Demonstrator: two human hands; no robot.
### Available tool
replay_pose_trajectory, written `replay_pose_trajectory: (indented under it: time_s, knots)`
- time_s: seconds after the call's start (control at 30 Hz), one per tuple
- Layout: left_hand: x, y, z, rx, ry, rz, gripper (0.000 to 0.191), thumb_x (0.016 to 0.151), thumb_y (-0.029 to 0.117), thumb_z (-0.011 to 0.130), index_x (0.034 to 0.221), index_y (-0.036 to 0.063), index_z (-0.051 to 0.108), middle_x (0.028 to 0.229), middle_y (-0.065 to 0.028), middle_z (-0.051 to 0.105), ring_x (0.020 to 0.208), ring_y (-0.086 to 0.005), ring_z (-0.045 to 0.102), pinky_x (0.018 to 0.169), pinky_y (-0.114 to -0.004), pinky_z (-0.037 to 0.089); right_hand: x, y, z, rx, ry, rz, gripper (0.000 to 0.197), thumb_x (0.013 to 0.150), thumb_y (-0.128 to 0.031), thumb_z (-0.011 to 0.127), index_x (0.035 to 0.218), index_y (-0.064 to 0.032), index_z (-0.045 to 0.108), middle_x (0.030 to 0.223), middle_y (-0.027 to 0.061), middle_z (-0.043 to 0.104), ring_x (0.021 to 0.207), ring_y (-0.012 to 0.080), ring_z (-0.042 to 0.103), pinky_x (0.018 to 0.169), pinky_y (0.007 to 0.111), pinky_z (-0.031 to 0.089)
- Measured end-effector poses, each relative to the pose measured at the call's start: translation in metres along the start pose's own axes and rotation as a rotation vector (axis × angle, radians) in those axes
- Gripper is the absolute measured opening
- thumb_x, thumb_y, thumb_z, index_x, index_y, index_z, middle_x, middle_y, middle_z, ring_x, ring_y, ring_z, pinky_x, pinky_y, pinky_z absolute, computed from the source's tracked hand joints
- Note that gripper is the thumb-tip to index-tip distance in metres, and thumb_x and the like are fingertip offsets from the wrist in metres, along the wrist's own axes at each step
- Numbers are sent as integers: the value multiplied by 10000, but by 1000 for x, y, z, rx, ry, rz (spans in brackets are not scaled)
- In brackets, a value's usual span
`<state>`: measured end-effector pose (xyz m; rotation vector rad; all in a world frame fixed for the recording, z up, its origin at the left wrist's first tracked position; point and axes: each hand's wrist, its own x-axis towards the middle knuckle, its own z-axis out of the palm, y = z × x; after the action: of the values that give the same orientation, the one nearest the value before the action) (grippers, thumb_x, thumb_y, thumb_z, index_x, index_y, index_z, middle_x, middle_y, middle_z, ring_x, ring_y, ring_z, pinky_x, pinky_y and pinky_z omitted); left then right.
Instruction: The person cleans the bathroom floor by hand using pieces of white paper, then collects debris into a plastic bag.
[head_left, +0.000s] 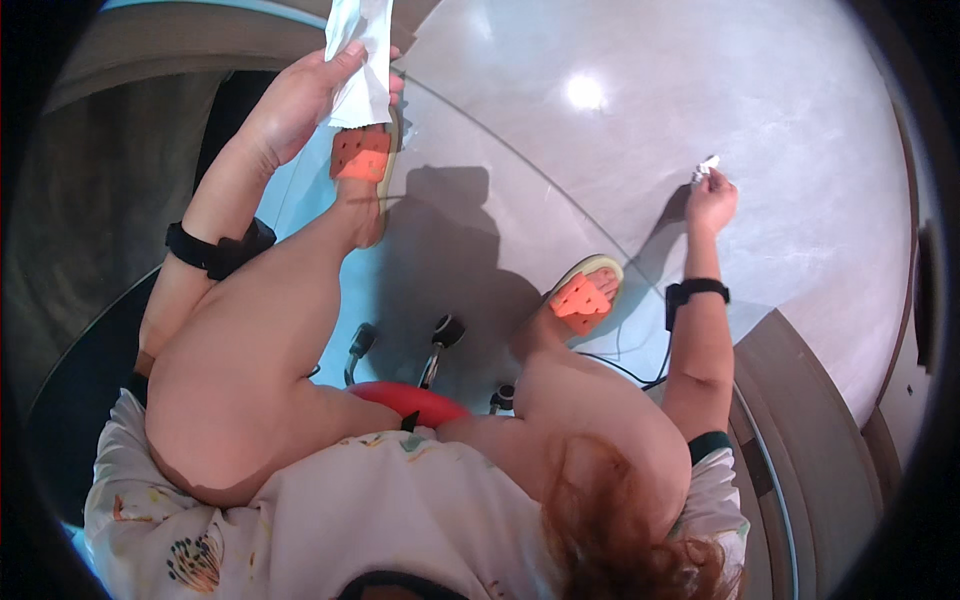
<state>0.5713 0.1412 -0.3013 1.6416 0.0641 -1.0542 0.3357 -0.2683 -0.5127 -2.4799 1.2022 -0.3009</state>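
My left hand (296, 105) grips a strip of white paper or tissue (367, 94), thumb on top and fingertips showing past its right edge. The strip's upper end runs out of the picture at the top. Below it is an orange-strapped slide sandal (360, 156) on my left foot. Out to the right, my right hand (711, 206) pinches a small crumpled white scrap (705, 166) low over the grey floor (795, 195). Whether the scrap touches the floor I cannot tell. A dark band sits on each forearm.
I sit on a red stool seat (409, 401) with caster wheels (448, 330) below it. A black cable (630, 376) runs by the other orange-strapped sandal (583, 301) on my right foot. Curved brown panels (810, 420) stand at right and upper left.
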Motion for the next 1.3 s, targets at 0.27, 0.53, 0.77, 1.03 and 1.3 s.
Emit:
replay_pose_trajectory:
  time_s: [0.27, 0.53, 0.77, 1.03, 1.3]
  knots:
    - [13, 21, 39, 139, -97, -10, 401, 969, 297, 350, 1207, 5, 487, 1003, -97, 630, 940, -165, 600, 865, -306, 463, -56, -154, 51, 261, -510, -540, 150, 739, -14, 492, 839, -40, 600, 962, 174, 543, 858, 370, 554, 789, 424, 461]
    - [1, 12, 6, 112, 25, -40, 440, 962, 320, 368, 1235, -15, 451, 1033, -123, 619, 956, -182, 595, 882, -315, 451, -5, -24, 4, 60, -151, -199, 228, 724, -7, 580, 929, -57, 665, 874, 125, 594, 799, 288, 587, 744, 367, 473]
    - [7, 15, 11, 45, -52, -6, 441, 966, 315, 359, 1239, -20, 449, 1033, -117, 622, 956, -182, 596, 877, -309, 453, -15, -62, 35, 67, 66, -15, 171, 766, -84, 567, 904, -49, 663, 908, 149, 590, 878, 312, 565, 794, 386, 449]
    - [4, 22, 19, 84, -74, 38, 449, 962, 323, 369, 1252, -12, 443, 1043, -133, 622, 960, -180, 601, 869, -303, 462, -100, -123, 29, 313, -349, -410, 190, 755, -18, 555, 911, -71, 650, 897, 112, 557, 812, 304, 571, 706, 380, 475]
    - [-1, 15, 9, 102, -15, 37, 414, 966, 303, 368, 1215, -13, 468, 1001, -122, 624, 923, -177, 603, 850, -308, 467, -97, -41, 8, 222, -203, -529, 188, 724, 8, 561, 890, -45, 634, 931, 140, 577, 822, 326, 568, 750, 400, 466]
